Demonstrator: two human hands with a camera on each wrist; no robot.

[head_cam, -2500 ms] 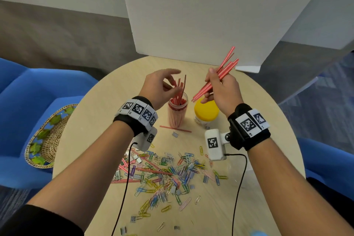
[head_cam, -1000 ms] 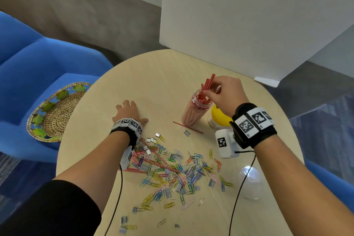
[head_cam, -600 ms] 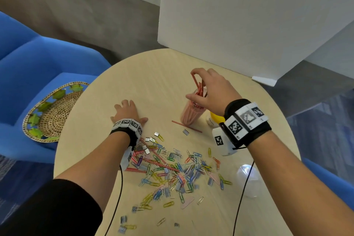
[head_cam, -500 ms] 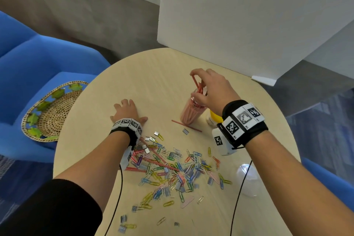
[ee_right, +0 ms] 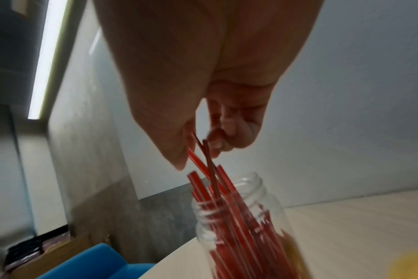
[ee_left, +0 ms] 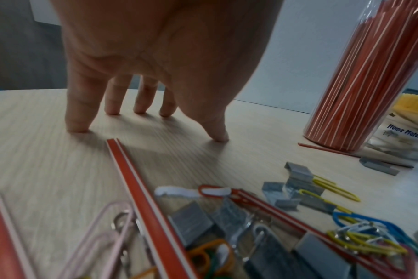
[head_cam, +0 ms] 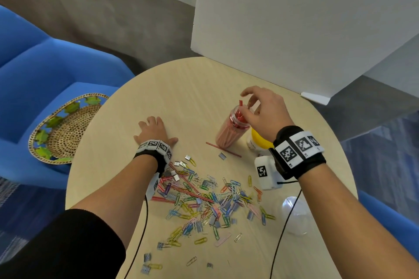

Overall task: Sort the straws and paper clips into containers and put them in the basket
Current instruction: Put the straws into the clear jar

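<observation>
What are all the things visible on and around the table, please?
straw jar: one, clear, full of red straws, table centre.
loose straws: several, red-white, one beside the jar, the rest among the clips.
paper clips: many, mixed colours, near side of the table.
staple strips: several, grey, among the clips.
yellow-lidded jar: one, beside the straw jar.
basket: one, woven, on blue chair.
table: one, round, light wood.
left hand: flat on table.
right hand: pinching straws at jar mouth.

Even, bright indoor light (soft shadows), wrist views motion-blurred
</observation>
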